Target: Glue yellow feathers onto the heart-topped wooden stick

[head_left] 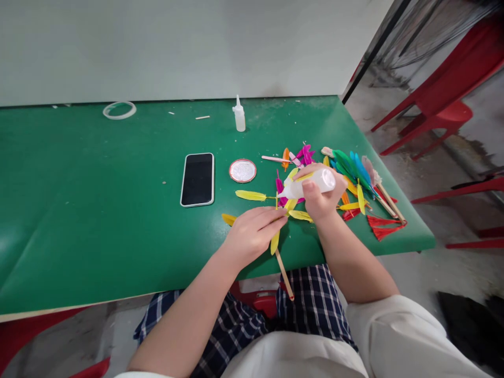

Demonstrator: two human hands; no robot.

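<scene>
Clamps a white squeeze bottle (pixel 323 180) in the right hand (pixel 323 205), well to the right of the phone (pixel 197 179), tilted with its nozzle toward the yellow feathers (pixel 274 243), also right of the phone. Rests the left hand (pixel 251 233), fingers together, against those feathers near a wooden stick (pixel 284 273), on the phone's near right side; cannot tell whether pinching them. Has a round white disc (pixel 242 171) just right of the phone, and colourful feathers (pixel 346 165) with a red tassel (pixel 384 233) farthest right of it.
</scene>
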